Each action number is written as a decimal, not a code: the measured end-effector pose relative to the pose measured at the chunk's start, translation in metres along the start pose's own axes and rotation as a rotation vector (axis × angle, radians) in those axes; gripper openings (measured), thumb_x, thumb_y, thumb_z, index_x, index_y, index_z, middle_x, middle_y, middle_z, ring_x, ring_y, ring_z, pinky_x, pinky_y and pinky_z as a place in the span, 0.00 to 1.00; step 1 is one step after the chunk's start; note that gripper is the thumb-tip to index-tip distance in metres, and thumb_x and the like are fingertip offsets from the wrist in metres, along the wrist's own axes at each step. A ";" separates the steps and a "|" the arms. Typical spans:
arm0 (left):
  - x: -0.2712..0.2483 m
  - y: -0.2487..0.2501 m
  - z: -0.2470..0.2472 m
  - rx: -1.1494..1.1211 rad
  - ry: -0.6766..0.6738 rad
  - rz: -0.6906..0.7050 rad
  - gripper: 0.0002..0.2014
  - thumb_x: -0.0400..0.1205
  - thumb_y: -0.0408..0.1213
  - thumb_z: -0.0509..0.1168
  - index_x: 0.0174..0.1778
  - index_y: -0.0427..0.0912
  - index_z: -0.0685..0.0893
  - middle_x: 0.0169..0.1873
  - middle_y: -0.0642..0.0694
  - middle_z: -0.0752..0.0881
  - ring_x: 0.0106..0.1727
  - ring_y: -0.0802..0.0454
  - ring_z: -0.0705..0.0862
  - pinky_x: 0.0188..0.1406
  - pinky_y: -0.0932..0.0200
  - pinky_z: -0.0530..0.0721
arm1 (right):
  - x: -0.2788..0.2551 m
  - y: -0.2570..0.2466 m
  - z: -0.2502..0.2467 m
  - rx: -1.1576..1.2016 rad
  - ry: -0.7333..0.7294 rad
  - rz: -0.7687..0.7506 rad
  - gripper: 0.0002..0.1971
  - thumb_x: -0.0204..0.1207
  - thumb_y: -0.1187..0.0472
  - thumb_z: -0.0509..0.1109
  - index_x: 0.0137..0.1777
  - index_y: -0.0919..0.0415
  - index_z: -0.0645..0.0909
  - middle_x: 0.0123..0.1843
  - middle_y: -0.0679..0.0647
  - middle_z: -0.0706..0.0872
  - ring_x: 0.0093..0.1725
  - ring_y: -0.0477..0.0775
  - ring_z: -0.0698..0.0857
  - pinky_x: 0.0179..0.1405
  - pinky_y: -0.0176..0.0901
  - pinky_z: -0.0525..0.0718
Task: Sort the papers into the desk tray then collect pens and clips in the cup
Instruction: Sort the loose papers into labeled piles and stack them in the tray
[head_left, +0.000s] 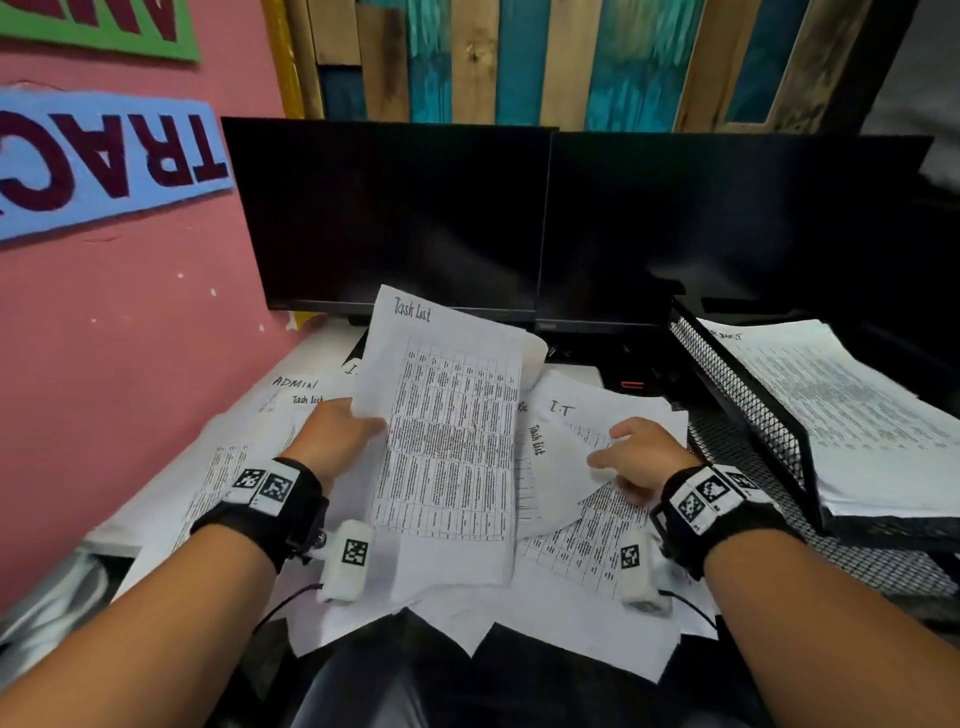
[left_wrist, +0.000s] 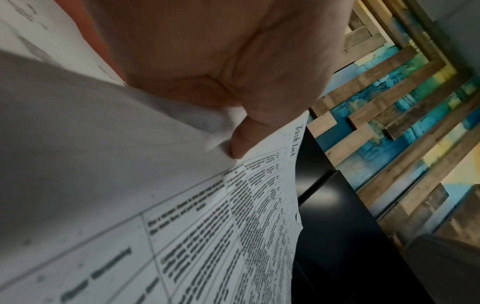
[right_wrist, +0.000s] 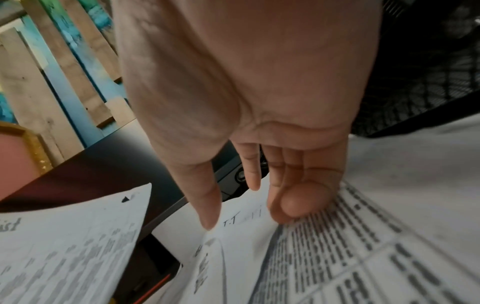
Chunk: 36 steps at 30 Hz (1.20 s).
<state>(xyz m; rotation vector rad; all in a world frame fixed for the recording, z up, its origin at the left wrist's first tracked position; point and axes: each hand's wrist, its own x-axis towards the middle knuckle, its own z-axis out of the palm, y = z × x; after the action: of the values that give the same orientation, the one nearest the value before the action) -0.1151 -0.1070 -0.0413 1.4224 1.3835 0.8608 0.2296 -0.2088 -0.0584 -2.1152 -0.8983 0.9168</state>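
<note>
Pinching the "Task List" sheet (head_left: 447, 441) by its left edge with the left hand (head_left: 340, 434), thumb (left_wrist: 240, 142) curling over the printed face, sheet tilting up above the paper pile (head_left: 587, 525). Spreading the right hand (head_left: 641, 457) loosely over the pile, fingertips (right_wrist: 291, 203) touching the "I.T" page (head_left: 571, 415), gripping nothing. Lying right of the pile: mesh tray (head_left: 753, 415), already holding sorted papers (head_left: 857, 415).
</note>
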 end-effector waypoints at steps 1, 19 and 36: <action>-0.001 -0.003 -0.002 0.004 -0.012 -0.012 0.07 0.83 0.30 0.69 0.53 0.37 0.90 0.48 0.36 0.93 0.52 0.34 0.91 0.62 0.36 0.86 | 0.001 -0.001 0.004 -0.013 -0.013 0.004 0.32 0.76 0.62 0.80 0.79 0.57 0.72 0.51 0.66 0.88 0.38 0.60 0.82 0.32 0.48 0.79; -0.001 -0.017 -0.002 0.039 -0.037 -0.097 0.11 0.87 0.33 0.67 0.65 0.38 0.86 0.55 0.42 0.91 0.55 0.42 0.89 0.54 0.50 0.84 | -0.040 -0.072 -0.043 0.433 0.661 -0.545 0.11 0.84 0.56 0.68 0.48 0.63 0.74 0.41 0.62 0.80 0.39 0.55 0.78 0.42 0.52 0.82; -0.011 0.012 0.012 0.097 0.020 0.101 0.08 0.89 0.36 0.62 0.57 0.48 0.86 0.48 0.44 0.92 0.51 0.40 0.90 0.59 0.39 0.88 | -0.153 -0.172 -0.081 0.737 0.658 -1.088 0.08 0.85 0.67 0.66 0.49 0.52 0.80 0.47 0.49 0.87 0.46 0.42 0.88 0.48 0.40 0.89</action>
<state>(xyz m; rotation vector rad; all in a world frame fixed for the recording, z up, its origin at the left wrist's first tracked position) -0.1014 -0.1185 -0.0323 1.5730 1.3941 0.8853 0.1582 -0.2575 0.1697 -0.9125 -0.9450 -0.0640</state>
